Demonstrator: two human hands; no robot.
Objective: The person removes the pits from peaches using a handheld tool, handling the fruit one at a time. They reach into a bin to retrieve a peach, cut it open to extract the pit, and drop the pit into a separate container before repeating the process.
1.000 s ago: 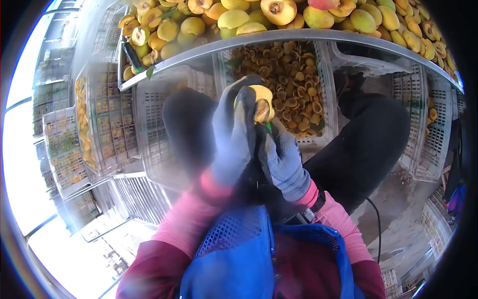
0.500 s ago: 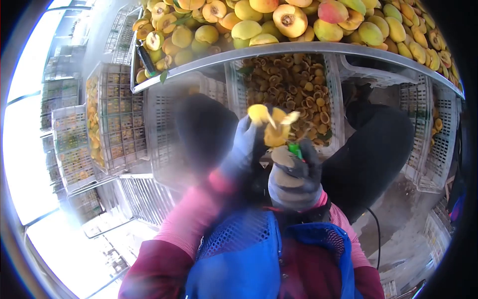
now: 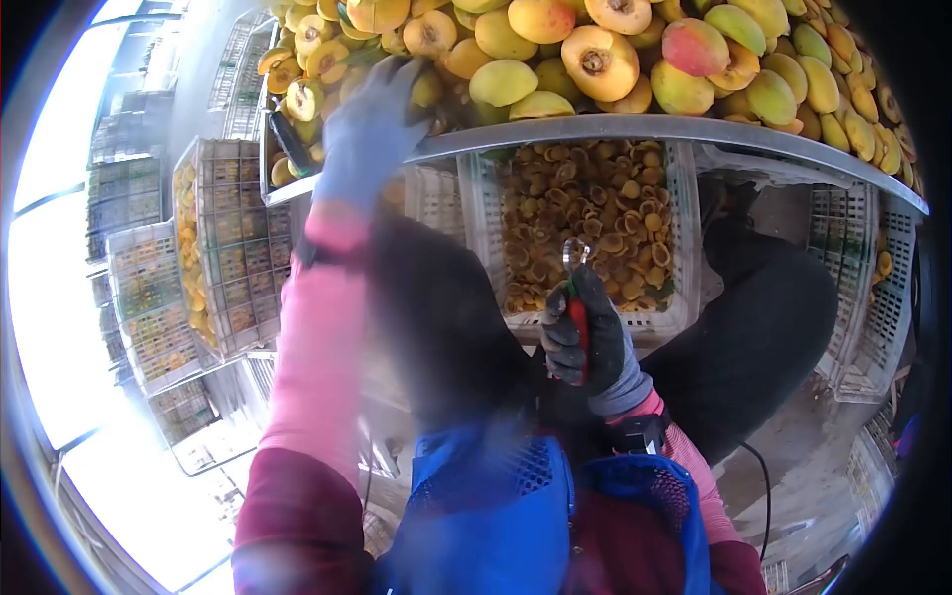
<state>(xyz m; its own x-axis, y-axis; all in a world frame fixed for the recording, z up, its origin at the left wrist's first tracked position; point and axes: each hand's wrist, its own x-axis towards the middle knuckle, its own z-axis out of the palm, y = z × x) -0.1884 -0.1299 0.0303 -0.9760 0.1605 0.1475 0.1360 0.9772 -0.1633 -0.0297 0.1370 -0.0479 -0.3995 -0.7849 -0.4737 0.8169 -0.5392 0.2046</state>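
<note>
My left hand [image 3: 372, 129], in a grey-blue glove, reaches over the metal rim to the heaped peaches [image 3: 503, 82]. Its fingers are stretched out among the fruit and partly smeared by motion. Some peaches are whole; others are cut, showing the stone or its hollow, like the large cut peach [image 3: 599, 61]. In front of my body, my right hand [image 3: 590, 342] is wrapped round the red handle of a corer [image 3: 578, 322]. The corer's looped metal end points up, away from me, over the crate of cup-shaped brown-orange pieces [image 3: 585, 213].
A metal rim [image 3: 635, 126] edges the fruit table. Beneath it stands a white crate [image 3: 684, 238] between my knees. Crates of fruit [image 3: 243, 248] are stacked at the left, with another crate [image 3: 843, 288] at the right. A dark-handled object [image 3: 288, 144] lies at the table's left corner.
My left hand has swung up and left from beside my right hand to the peaches. The cut yellow peach is gone from between my hands. My right hand has turned, showing the corer.
</note>
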